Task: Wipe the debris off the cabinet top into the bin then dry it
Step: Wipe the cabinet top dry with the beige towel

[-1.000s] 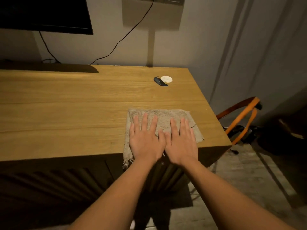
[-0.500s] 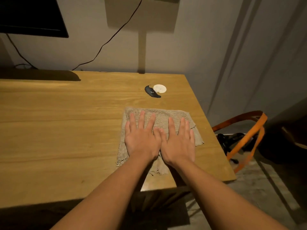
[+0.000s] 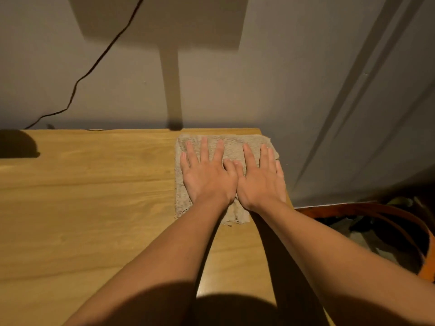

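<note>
Head view: I see the cloth (image 3: pixel 226 147) pushed to the surface's (image 3: pixel 94 196) far right corner since before, covering the earlier debris spot. Left hand (image 3: pixel 207 177) and right hand (image 3: pixel 261 182) press flat, fingers straight. Cable (image 3: pixel 94 67) upper left; orange bin (image 3: pixel 400 222) lower right.

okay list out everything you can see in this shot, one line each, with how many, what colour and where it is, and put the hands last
cabinet top: one, light wood, fills the lower left and centre.
cloth: one, beige with frayed edges, spread flat at the far right corner of the cabinet top.
cable: one, black, runs down the wall at upper left.
wall: grey, behind the cabinet.
orange-rimmed object: one, on the floor to the right of the cabinet; what it is I cannot tell.
left hand: one, flat on the cloth, fingers straight and spread.
right hand: one, flat on the cloth beside the left, thumbs touching.
</note>
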Demonstrator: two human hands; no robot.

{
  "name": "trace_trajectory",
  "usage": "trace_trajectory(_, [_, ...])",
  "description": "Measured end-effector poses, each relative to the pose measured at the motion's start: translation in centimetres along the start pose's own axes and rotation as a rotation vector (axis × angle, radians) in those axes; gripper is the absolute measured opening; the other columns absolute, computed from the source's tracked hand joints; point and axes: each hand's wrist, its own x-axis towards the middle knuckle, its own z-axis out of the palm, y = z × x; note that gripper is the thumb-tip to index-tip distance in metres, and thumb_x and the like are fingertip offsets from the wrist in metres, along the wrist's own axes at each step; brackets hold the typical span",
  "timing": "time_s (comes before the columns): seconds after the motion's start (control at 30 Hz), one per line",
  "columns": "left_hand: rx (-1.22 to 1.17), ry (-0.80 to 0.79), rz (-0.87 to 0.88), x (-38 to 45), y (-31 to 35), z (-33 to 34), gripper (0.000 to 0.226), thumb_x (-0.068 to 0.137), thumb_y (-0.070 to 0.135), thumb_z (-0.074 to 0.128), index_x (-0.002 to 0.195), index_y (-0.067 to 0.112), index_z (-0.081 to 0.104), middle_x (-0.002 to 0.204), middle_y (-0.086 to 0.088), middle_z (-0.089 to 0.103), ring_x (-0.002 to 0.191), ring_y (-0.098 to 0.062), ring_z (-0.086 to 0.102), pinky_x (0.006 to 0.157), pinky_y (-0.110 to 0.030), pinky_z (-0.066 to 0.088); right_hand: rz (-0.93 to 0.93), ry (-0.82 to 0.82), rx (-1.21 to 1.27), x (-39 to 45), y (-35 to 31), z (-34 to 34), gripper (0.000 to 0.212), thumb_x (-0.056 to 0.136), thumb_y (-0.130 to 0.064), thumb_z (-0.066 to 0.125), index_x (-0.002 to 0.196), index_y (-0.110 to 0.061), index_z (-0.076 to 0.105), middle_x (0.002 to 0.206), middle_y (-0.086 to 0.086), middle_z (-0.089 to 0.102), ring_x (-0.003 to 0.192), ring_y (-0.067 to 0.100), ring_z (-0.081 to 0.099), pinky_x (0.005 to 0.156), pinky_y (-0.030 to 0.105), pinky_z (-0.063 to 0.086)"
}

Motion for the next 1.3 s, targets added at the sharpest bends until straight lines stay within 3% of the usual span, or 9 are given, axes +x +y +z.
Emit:
trace_trajectory(0.2, [-0.009,-0.003,-0.015,4.8,2.0,0.4,0.059,0.102,0.048,0.008,0.159,0.04,-0.002,0.17,0.001,-0.008,0.154,-0.033,-0.015,0.123,-0.05,-0.007,0.03,0.003,0.109,5.1,0.6,-0.4,0.062,0.102,-0.063,0.009,0.16,-0.042,0.002,0.17,0.001,-0.009,0.156,0.016,-0.01,0.127,0.041,0.001])
trace_trajectory(0.4, [-0.005,0.001,0.003,4.8,2.1,0.1,0.06,0.102,0.049,0.009,0.16,0.039,0.002,0.17,0.001,-0.004,0.154,-0.034,-0.013,0.124,-0.049,-0.005,0.018,-0.009,0.159,4.9,0.6,-1.2,0.061,0.104,-0.06,0.012,0.161,-0.04,0.003,0.17,-0.003,-0.01,0.155,0.013,-0.01,0.124,0.044,0.009])
trace_trajectory(0.53, [0.002,0.0,0.045,3.4,1.8,0.1,0.06,0.102,0.05,0.01,0.16,0.039,0.003,0.17,0.001,-0.003,0.155,-0.033,-0.011,0.124,-0.047,-0.005,0.003,-0.009,0.139,3.0,1.1,-1.1,0.061,0.105,-0.057,0.011,0.162,-0.035,0.002,0.17,-0.002,-0.01,0.156,0.015,-0.01,0.125,0.041,0.004])
trace_trajectory(1.3, [-0.033,0.01,-0.009,-22.0,0.8,-0.1,0.059,0.101,0.052,0.012,0.16,0.041,0.008,0.17,0.005,0.001,0.156,-0.025,-0.009,0.125,-0.043,-0.003,-0.159,-0.035,0.064,-20.2,7.2,-0.8,0.067,0.104,-0.053,0.011,0.162,-0.021,-0.004,0.169,0.007,-0.012,0.155,0.019,-0.016,0.125,0.043,-0.009])
